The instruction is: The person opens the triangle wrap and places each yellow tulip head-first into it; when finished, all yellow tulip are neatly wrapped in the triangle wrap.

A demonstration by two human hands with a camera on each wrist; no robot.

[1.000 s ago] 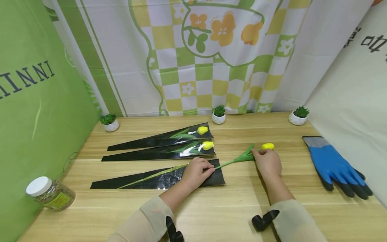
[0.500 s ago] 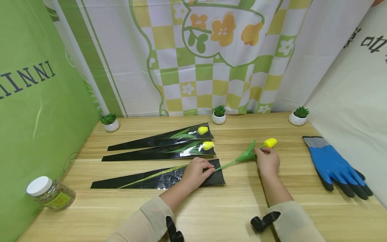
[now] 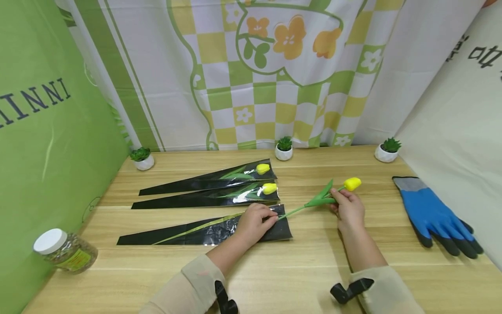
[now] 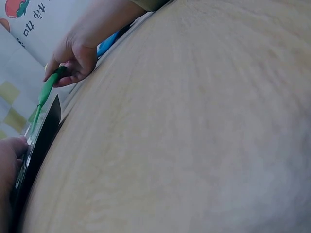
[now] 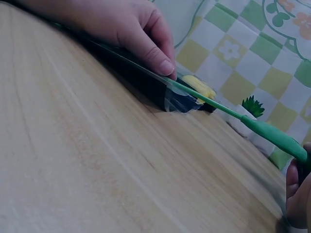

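My right hand holds an artificial yellow tulip by its green leaves and upper stem, just below the bloom. The stem slants down leftward into the mouth of a black flower sleeve with a clear front and a gold stripe. At that mouth my left hand pinches the sleeve's edge, with the stem end at its fingertips. The right wrist view shows the left thumb against the clear film and the green stem stretching between both hands. How far the stem reaches inside is hidden by the left hand.
Two filled sleeves, the farther and the nearer, lie behind, each with a yellow tulip. Small potted plants line the back edge. A lidded jar stands left; a blue work glove lies right.
My right hand has shifted slightly away and turned, and the tulip's bloom has risen and moved a little right. The left hand stays almost in place at the sleeve's mouth.
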